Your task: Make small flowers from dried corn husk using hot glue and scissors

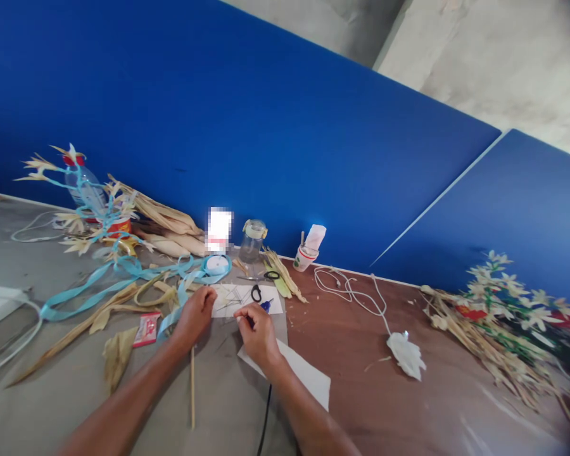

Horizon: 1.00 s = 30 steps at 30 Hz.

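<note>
My left hand is closed in a pinch at the left end of a white sheet of paper. Thumb and fingers of my right hand are pressed together just below that sheet; whatever either hand holds is too small to make out. Thin dark wire-like pieces lie on the paper between and beyond the hands. Beside them are black-handled scissors, another black loop handle and a small blue-tipped object. A second white sheet lies partly under my right forearm.
Light blue ribbon, dried corn husks and a red packet are on the left. A lidded jar, a paper cup and a white cable lie toward the blue partition. Husk flowers are at right.
</note>
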### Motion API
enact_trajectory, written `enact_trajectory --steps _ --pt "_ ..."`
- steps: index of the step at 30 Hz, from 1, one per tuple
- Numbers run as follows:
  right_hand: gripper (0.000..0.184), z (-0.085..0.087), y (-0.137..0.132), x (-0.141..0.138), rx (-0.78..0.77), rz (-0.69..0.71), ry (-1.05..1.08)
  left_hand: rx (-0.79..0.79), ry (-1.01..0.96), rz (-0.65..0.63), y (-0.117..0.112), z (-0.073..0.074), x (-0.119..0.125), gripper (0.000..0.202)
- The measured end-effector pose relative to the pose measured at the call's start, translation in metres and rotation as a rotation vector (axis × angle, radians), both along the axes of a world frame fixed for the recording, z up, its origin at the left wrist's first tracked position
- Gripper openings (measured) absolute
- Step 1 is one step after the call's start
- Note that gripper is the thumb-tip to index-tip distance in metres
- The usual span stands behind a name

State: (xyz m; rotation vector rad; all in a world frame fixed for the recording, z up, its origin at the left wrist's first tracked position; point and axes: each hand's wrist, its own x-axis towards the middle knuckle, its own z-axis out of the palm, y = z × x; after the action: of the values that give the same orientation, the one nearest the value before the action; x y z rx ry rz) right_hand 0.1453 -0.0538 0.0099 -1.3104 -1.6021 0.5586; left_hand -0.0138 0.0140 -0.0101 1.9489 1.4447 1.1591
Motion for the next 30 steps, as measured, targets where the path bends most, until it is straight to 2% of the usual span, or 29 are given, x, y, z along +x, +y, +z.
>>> enact_trajectory --steps 3,5,9,14,17,23,30 --pt "0.018 -0.005 -0.006 -0.005 -0.005 0.053 -0.091 0.033 0.027 0.005 0.005 -0.004 -0.004 0.024" --pt "0.013 -0.007 -0.010 -0.008 0.027 0.040 -0.130 0.080 0.040 0.004 0.008 -0.006 -0.007 0.024" --pt "0.026 -0.006 -0.017 -0.010 0.120 0.020 -0.185 0.126 0.053 0.010 0.011 -0.007 -0.009 0.023" --pt "0.016 -0.004 -0.020 -0.012 0.092 0.087 -0.314 0.140 0.137 -0.061 0.012 -0.012 -0.008 0.022" --pt "0.014 -0.004 -0.019 -0.012 0.125 0.040 -0.282 0.137 0.281 -0.103 0.009 -0.015 -0.006 0.021" --pt "0.023 -0.006 -0.011 0.004 0.199 -0.166 -0.104 0.135 0.531 -0.132 0.001 -0.011 -0.001 0.015" --pt "0.022 -0.009 -0.006 0.010 0.231 -0.196 -0.119 0.104 0.610 -0.106 0.001 -0.008 0.000 0.018"
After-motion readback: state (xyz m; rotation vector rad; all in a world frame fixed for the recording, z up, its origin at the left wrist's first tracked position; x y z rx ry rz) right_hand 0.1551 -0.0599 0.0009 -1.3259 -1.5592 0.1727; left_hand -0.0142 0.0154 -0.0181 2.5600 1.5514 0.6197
